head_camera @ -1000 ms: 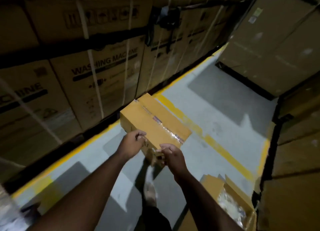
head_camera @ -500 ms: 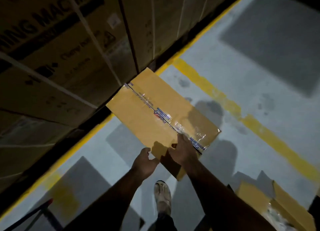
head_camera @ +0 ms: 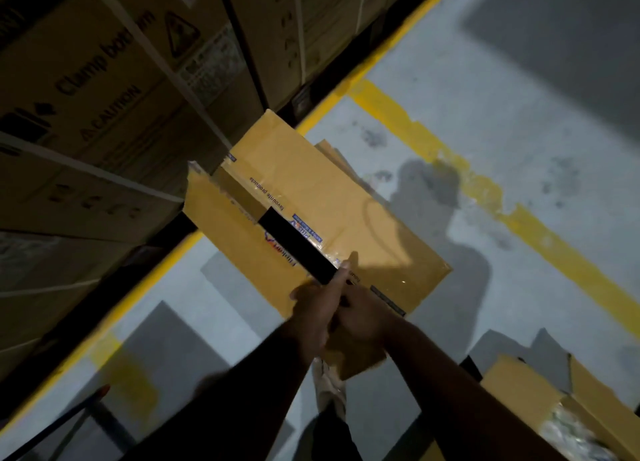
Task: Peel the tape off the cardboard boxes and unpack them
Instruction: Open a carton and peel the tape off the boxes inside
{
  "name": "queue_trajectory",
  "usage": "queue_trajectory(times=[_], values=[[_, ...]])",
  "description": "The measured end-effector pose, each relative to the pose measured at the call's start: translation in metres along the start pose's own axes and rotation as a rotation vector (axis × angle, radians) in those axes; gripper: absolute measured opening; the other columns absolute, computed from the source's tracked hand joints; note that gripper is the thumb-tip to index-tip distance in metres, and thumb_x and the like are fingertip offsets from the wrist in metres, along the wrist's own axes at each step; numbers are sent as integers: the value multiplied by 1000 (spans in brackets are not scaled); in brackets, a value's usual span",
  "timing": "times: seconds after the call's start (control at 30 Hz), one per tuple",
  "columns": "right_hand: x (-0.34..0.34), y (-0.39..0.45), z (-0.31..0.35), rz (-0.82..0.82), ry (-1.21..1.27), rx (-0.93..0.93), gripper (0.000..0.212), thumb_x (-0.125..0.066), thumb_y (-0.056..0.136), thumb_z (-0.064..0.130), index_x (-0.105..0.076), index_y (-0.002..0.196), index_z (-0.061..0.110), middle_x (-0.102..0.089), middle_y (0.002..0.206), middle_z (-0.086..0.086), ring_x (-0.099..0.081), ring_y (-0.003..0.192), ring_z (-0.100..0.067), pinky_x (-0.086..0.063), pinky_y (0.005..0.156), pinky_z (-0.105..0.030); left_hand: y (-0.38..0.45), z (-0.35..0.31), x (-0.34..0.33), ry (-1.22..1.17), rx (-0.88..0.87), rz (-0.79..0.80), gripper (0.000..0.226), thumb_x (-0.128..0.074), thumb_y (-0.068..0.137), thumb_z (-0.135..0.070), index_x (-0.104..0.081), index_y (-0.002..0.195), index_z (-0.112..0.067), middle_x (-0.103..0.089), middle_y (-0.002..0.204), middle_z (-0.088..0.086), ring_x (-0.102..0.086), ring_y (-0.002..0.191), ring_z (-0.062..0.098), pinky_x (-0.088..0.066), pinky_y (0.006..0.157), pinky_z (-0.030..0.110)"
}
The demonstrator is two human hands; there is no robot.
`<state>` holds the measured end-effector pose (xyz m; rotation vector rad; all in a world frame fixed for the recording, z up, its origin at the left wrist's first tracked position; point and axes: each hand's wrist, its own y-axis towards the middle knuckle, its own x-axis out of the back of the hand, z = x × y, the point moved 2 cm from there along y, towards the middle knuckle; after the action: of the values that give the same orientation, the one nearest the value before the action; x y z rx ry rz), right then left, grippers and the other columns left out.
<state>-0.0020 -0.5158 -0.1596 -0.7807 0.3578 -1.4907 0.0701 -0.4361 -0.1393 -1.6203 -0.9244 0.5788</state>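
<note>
I count two tan cardboard boxes: one flat-topped box (head_camera: pixel 332 197) with glossy tape (head_camera: pixel 304 233), flaps parted, left hand (head_camera: pixel 317 308) pointing a straight finger, right hand (head_camera: pixel 363 318) gripping its edge; one opened box (head_camera: pixel 519 388).

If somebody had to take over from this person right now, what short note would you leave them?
Left hand: fingers straight, pushing into the top seam of the held box.
Right hand: grips the box's near end.
Done: the flaps have parted, with a dark gap along the seam; split printed tape clings to both edges.
Left: peel the tape, empty the box. A second open box sits lower right.
</note>
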Motion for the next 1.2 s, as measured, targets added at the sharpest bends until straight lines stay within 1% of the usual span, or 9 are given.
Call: queue_trajectory(times=[0.13, 0.23, 0.3, 0.4, 0.5, 0.67, 0.8, 0.93, 1.2], values=[[4, -15, 9, -388, -193, 235, 18, -62, 95, 33, -78, 101, 28, -76, 95, 7, -67, 85, -13, -50, 75, -32, 18, 7, 17, -153, 1, -194, 33, -67, 88, -16, -53, 112, 2, -60, 92, 20, -60, 90, 30, -48, 70, 34], [40, -7, 2, -899, -326, 187, 54, -70, 90, 50, -65, 132, 16, -64, 131, -7, -57, 122, -29, -44, 103, -40, 25, 28, 45, -268, -17, -235, 45, -64, 79, -9, -51, 121, -1, -60, 110, 36, -63, 88, 30, -49, 63, 38], [63, 9, -13, -754, -381, -218, 95, -70, 80, 69, -36, 153, 17, -39, 158, -13, -35, 146, -39, -30, 116, -50, 21, 38, 62, -276, -22, -227, 43, -58, 90, -8, -45, 131, -13, -63, 115, 26, -65, 94, 35, -55, 70, 43], [67, 25, -20, -548, -323, -477, 104, -72, 66, 82, -47, 140, 14, -59, 140, -13, -57, 126, -38, -46, 103, -49, 7, 42, 86, -191, -81, -180, 63, -55, 96, -6, -30, 148, -30, -65, 124, 10, -67, 98, 34, -60, 72, 47], [48, 21, -5, -528, -344, -393, 93, -69, 68, 83, -57, 130, 14, -68, 124, -9, -65, 111, -34, -53, 92, -43, 6, 51, 108, -179, -155, -167, 50, -60, 98, -6, -46, 136, -36, -70, 114, 10, -70, 94, 35, -63, 62, 50], [6, -35, 13, -583, -173, -295, 72, -69, 79, 74, -60, 120, 15, -70, 107, -4, -65, 98, -28, -41, 75, -32, -29, 87, 152, -118, -253, -248, 28, -62, 98, -9, -63, 121, -26, -77, 106, 7, -73, 102, 36, -59, 89, 58], [-35, -90, 21, -583, -63, -330, 67, -67, 83, 72, -61, 125, 20, -72, 114, -4, -65, 106, -30, -43, 81, -33, -80, 117, 193, -103, -329, -332, 32, -52, 99, 5, -62, 116, -20, -71, 112, 5, -68, 112, 35, -54, 99, 50], [-86, -158, 35, -619, 29, -351, 75, -61, 84, 77, -60, 134, 22, -71, 122, -4, -65, 115, -32, -45, 89, -37, -155, 155, 233, -222, -438, -364, 28, -52, 104, 0, -69, 108, -22, -76, 100, 11, -72, 87, 30, -60, 73, 38], [-225, -312, 123, -747, 234, -139, 61, -53, 91, 74, -60, 126, 24, -68, 126, -8, -61, 109, -32, -43, 93, -42, -344, 262, 351, -233, -803, -414, 31, -57, 104, -11, -68, 125, -32, -77, 112, -3, -73, 102, 23, -57, 93, 55]])
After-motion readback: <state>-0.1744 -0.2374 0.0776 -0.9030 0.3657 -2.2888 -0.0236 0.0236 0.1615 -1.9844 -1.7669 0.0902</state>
